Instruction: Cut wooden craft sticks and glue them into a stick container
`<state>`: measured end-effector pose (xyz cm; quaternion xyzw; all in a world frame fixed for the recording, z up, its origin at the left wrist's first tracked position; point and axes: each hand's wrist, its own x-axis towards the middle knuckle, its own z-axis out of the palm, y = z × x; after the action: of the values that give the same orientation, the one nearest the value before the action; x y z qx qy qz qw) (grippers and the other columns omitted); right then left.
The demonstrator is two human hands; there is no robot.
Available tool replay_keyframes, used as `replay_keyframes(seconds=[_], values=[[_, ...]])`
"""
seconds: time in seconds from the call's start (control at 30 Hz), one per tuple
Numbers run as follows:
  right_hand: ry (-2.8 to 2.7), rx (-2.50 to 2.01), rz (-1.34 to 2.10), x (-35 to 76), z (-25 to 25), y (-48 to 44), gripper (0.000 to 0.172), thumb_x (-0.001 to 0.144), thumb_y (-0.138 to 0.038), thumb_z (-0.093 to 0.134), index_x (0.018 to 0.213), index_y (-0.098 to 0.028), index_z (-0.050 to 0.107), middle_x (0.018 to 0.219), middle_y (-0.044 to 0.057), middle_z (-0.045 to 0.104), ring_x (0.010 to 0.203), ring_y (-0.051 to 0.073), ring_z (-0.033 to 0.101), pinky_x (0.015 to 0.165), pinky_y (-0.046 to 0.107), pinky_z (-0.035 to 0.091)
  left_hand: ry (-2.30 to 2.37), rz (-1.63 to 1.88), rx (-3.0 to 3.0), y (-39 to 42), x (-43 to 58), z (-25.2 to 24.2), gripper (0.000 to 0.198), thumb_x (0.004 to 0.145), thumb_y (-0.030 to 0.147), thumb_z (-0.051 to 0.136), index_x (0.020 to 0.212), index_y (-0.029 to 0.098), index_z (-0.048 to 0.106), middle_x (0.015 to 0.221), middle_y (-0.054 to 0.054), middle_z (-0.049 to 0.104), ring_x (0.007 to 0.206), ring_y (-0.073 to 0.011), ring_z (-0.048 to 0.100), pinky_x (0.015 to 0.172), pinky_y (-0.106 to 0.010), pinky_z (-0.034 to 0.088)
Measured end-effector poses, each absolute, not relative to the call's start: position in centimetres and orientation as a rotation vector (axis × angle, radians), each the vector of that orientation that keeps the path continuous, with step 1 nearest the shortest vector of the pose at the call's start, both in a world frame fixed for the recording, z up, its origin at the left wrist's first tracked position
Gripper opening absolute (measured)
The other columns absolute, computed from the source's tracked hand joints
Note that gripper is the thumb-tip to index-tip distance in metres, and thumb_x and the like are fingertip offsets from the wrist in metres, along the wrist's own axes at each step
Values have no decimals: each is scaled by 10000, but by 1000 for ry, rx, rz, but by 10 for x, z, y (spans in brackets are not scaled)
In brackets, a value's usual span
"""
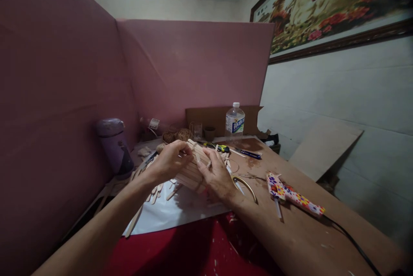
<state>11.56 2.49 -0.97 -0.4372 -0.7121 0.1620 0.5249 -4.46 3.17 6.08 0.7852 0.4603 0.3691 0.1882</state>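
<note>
Between my hands is a piece built of pale wooden craft sticks (pixel 189 178), laid side by side, with twine along its upper edge. It is held tilted above the white sheet (pixel 164 212). My left hand (pixel 174 160) is closed at its upper left edge, fingertips pinched against the wood; what exactly lies between them is partly hidden. Around the right side wraps my right hand (pixel 221 179), its thumb lying on the stick face. Loose craft sticks (pixel 157 192) lie beneath and to the left. Gold-handled scissors (pixel 248 188) rest beside my right wrist.
On the right lies a flower-patterned glue gun (pixel 290 194) with a black cord. Farther back are a blue pen-like tool (pixel 250 154), a yellow-black cutter (pixel 221 148), a water bottle (pixel 235 121), twine balls (pixel 183 134) and a small pot (pixel 209 133). A purple tumbler (pixel 116 147) stands left.
</note>
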Motion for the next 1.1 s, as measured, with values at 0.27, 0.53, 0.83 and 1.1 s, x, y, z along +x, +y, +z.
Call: replay_keyframes(seconds=[0.27, 0.53, 0.83, 1.1], values=[[-1669, -1014, 486, 120, -8, 26, 369, 816, -302, 520, 1164, -179, 511, 1191, 105, 527, 1149, 239, 463, 1014, 427, 359, 1099, 1034, 1922, 37, -47, 53, 193, 707, 294, 569, 853, 184, 506, 643, 44, 481, 564, -93, 420, 490, -197, 311], [-1675, -1006, 504, 122, -9, 28, 397, 801, -294, 548, 1172, -155, 508, 1214, 118, 518, 1161, 236, 457, 1022, 419, 353, 1249, 1160, 1880, 26, -32, 60, 220, 637, 336, 639, 735, 156, 559, 650, 14, 533, 602, -109, 452, 520, -213, 346], [-1673, -1015, 454, 120, -9, 26, 396, 804, -305, 545, 1174, -168, 509, 1214, 112, 526, 1165, 244, 464, 1027, 437, 356, 1246, 1209, 1849, 25, -33, 55, 220, 613, 314, 671, 729, 155, 572, 651, 19, 551, 595, -107, 465, 522, -213, 355], [-1692, -1023, 454, 120, -7, 23, 385, 811, -303, 549, 1176, -188, 510, 1205, 96, 530, 1168, 237, 464, 1033, 431, 359, 1218, 1239, 1964, 24, -36, 47, 176, 671, 293, 643, 767, 159, 581, 631, 34, 519, 573, -92, 432, 509, -201, 325]])
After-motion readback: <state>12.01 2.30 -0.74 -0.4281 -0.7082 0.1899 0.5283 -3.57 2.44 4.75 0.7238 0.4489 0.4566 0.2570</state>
